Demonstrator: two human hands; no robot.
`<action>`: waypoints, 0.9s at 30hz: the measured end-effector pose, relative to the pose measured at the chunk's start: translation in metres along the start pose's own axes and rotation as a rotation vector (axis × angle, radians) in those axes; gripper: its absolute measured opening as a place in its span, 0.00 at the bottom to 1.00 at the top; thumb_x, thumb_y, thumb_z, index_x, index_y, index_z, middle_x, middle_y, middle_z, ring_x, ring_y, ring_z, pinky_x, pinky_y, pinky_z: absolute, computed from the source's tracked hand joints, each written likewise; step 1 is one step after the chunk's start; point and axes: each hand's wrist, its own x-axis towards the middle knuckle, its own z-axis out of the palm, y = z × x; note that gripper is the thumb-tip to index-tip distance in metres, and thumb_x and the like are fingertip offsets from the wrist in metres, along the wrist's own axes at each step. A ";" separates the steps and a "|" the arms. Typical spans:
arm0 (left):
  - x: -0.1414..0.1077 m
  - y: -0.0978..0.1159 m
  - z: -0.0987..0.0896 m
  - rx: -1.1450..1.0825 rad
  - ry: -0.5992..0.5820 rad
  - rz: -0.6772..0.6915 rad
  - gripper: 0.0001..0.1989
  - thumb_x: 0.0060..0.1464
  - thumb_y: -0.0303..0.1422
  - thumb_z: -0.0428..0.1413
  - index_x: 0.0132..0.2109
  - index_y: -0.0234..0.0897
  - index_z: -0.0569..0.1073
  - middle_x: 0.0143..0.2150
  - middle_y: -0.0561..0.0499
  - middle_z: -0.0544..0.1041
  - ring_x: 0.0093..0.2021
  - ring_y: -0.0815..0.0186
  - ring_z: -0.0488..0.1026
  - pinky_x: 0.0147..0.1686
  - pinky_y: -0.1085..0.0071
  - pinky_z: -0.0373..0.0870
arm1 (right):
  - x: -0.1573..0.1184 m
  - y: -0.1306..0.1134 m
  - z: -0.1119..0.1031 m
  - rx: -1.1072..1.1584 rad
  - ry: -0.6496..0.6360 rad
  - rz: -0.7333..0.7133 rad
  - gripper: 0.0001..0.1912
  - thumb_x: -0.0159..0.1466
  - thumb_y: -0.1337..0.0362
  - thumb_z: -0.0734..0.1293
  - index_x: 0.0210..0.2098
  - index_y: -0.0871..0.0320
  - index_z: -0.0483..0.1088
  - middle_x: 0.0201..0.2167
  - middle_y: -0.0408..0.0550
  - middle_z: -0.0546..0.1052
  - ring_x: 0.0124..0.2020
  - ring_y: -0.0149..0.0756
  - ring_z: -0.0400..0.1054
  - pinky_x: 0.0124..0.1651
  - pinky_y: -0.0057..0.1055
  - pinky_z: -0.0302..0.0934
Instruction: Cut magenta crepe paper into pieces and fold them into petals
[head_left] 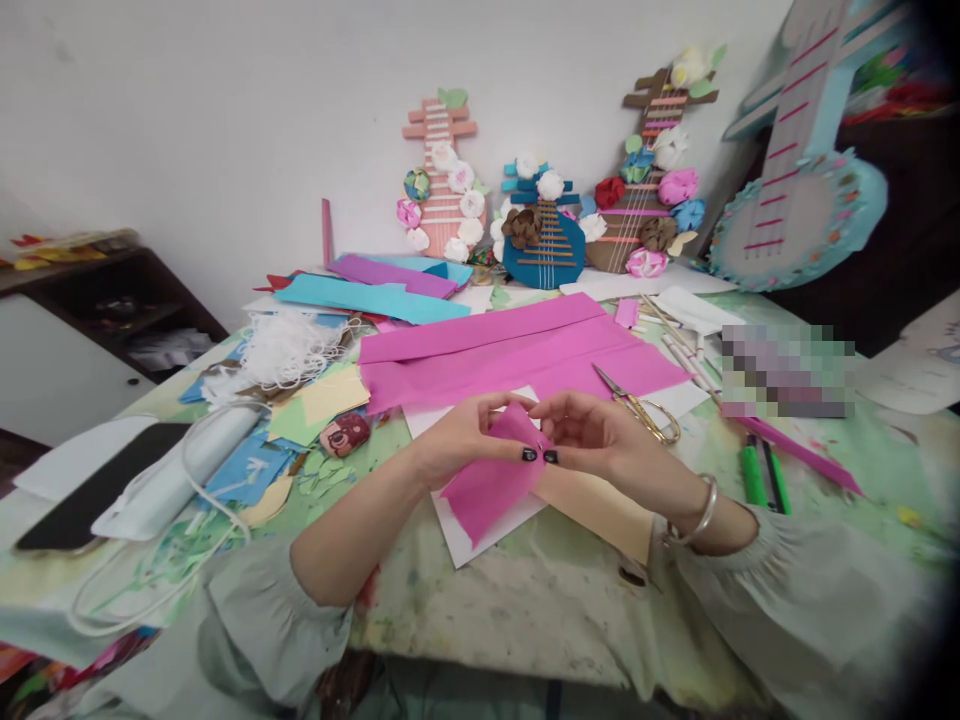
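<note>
Both hands meet at the middle of the table around a piece of pink crepe paper (pixel 486 492). My left hand (pixel 469 435) is closed on it, the thumb pressed along its upper part. Fingers curled, my right hand (pixel 600 440) pinches the same paper's right edge, its thumb tip close to the left thumb tip. Beneath lie a white sheet (pixel 457 545) and a tan paper strip (pixel 600 510). Gold-handled scissors (pixel 641 408) rest just beyond my right hand. A large folded sheet of pink paper (pixel 517 350) spreads out behind both hands.
To the left are a black phone (pixel 105 490), a white cable (pixel 191 470), white string (pixel 289 348) and paper scraps (pixel 330 475). Green markers (pixel 763 475) lie right. Paper-flowered instrument models (pixel 544 245) lean against the wall, behind blue and purple paper strips (pixel 375 295).
</note>
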 end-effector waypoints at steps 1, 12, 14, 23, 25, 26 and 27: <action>0.000 -0.001 0.000 0.001 0.011 0.013 0.24 0.43 0.29 0.65 0.49 0.36 0.71 0.41 0.46 0.76 0.41 0.63 0.73 0.41 0.68 0.68 | 0.000 -0.001 0.001 -0.006 0.003 -0.010 0.14 0.54 0.65 0.72 0.39 0.58 0.68 0.32 0.42 0.70 0.34 0.30 0.66 0.38 0.28 0.63; 0.000 -0.001 0.007 0.095 0.159 0.124 0.21 0.40 0.28 0.66 0.45 0.38 0.74 0.40 0.52 0.74 0.41 0.67 0.68 0.37 0.75 0.63 | -0.002 0.000 0.003 -0.031 0.010 -0.019 0.13 0.57 0.63 0.70 0.40 0.56 0.66 0.31 0.43 0.71 0.32 0.30 0.66 0.34 0.28 0.61; 0.000 -0.001 0.008 0.083 0.144 0.120 0.21 0.41 0.28 0.65 0.46 0.38 0.74 0.40 0.51 0.73 0.39 0.68 0.68 0.35 0.76 0.64 | -0.002 0.000 0.005 -0.033 0.014 -0.008 0.13 0.56 0.63 0.70 0.39 0.57 0.67 0.30 0.42 0.70 0.31 0.28 0.65 0.34 0.27 0.61; -0.001 -0.003 0.006 0.082 0.111 0.071 0.23 0.44 0.30 0.64 0.49 0.38 0.71 0.33 0.52 0.72 0.31 0.70 0.68 0.31 0.75 0.65 | -0.002 -0.001 0.006 -0.022 0.020 0.011 0.14 0.56 0.62 0.70 0.39 0.57 0.66 0.30 0.43 0.70 0.31 0.29 0.66 0.33 0.26 0.61; -0.001 -0.003 0.006 0.074 0.115 0.064 0.23 0.44 0.30 0.64 0.49 0.39 0.71 0.33 0.52 0.72 0.32 0.70 0.69 0.31 0.75 0.65 | -0.002 -0.001 0.006 -0.020 0.013 0.007 0.13 0.57 0.63 0.70 0.40 0.57 0.66 0.30 0.43 0.71 0.32 0.29 0.66 0.34 0.27 0.62; -0.001 -0.003 0.006 0.063 0.111 0.056 0.23 0.44 0.30 0.63 0.49 0.39 0.71 0.33 0.52 0.72 0.31 0.70 0.69 0.31 0.75 0.64 | -0.003 -0.001 0.006 -0.020 0.009 0.005 0.13 0.57 0.63 0.69 0.40 0.57 0.66 0.30 0.43 0.71 0.32 0.29 0.66 0.35 0.27 0.62; -0.001 -0.003 0.006 0.049 0.103 0.051 0.23 0.44 0.30 0.63 0.50 0.39 0.71 0.33 0.53 0.72 0.31 0.70 0.69 0.31 0.75 0.64 | -0.003 -0.001 0.006 -0.019 0.005 0.002 0.12 0.57 0.62 0.69 0.40 0.57 0.66 0.31 0.43 0.71 0.32 0.29 0.66 0.35 0.27 0.62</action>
